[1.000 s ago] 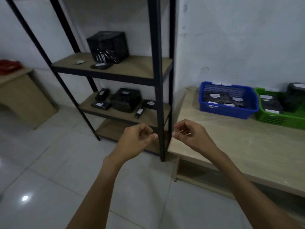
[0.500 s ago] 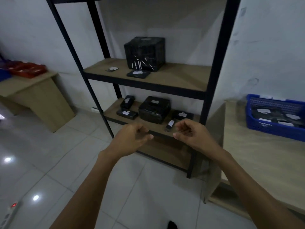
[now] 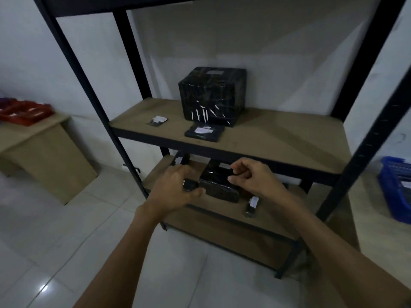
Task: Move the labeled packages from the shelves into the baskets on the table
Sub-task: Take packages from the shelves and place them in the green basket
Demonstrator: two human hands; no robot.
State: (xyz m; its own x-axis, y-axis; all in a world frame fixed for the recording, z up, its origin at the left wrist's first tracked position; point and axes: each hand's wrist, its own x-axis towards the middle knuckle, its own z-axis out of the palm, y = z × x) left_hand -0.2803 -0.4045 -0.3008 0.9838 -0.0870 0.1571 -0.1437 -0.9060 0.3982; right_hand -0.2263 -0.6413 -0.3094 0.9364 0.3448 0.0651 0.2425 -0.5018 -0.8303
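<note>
**Package pick at the shelf unit: both hands at the lower shelf**

The cube package [image 3: 212,96] stands rear-centre on the upper shelf [image 3: 278,134]. It has glossy film wrap and is probably slippery and the heaviest, so take it two-handed on opposite side faces. The medium box [image 3: 219,185] sits mid-front on the lower shelf [image 3: 222,208]. The right hand [image 3: 251,178] hovers over it, finger and thumb apart, holding nothing. The slim package [image 3: 251,205] lies beside the box toward the right edge, long axis front-to-rear, label end rearward. The left hand [image 3: 175,190] brackets the small package [image 3: 190,185], which is likely light. Firm contact cannot be confirmed.
</note>
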